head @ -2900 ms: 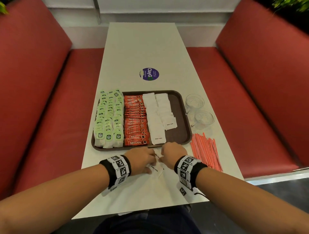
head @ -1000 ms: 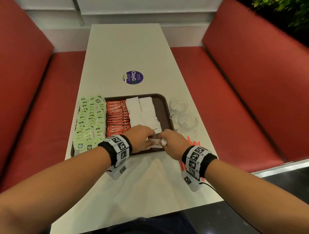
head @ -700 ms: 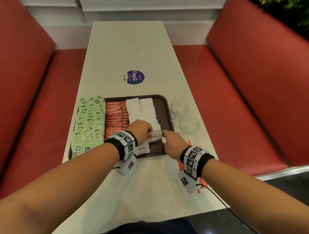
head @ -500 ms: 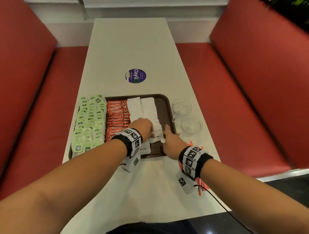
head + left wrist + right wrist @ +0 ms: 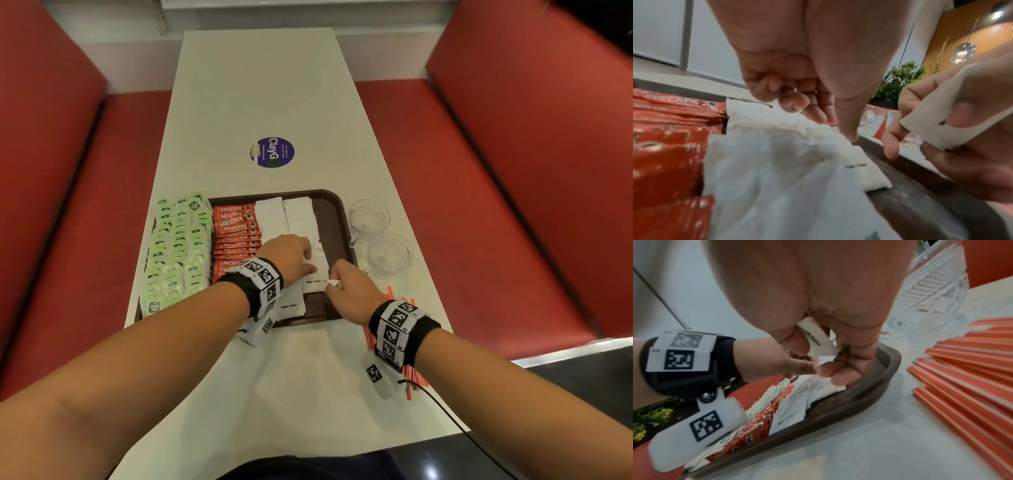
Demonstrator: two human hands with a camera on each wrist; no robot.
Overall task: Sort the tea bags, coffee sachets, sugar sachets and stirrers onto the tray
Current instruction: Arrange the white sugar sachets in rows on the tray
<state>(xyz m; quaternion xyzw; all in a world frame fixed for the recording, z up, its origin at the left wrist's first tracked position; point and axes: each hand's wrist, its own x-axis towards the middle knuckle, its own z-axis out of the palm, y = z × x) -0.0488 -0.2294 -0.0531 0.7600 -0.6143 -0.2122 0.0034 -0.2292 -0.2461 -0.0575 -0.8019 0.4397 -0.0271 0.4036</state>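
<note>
White paper sugar sachet (image 5: 819, 342), printed black, is pinched in the right hand (image 5: 349, 291) above the brown tray (image 5: 337, 219). Left hand (image 5: 286, 255) fingers, loosely curled, touch the sachet rows; its grip is unclear. Print unreadable.

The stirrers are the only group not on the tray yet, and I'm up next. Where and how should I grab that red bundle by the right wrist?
Judging by their pose, take the stirrers across the middle of the bundle, from above. They lie flat and roughly parallel on the table, right of the tray, so fingers on one long side and thumb on the other should gather them. The right hand partly covers them and holds a sugar sachet.
</note>
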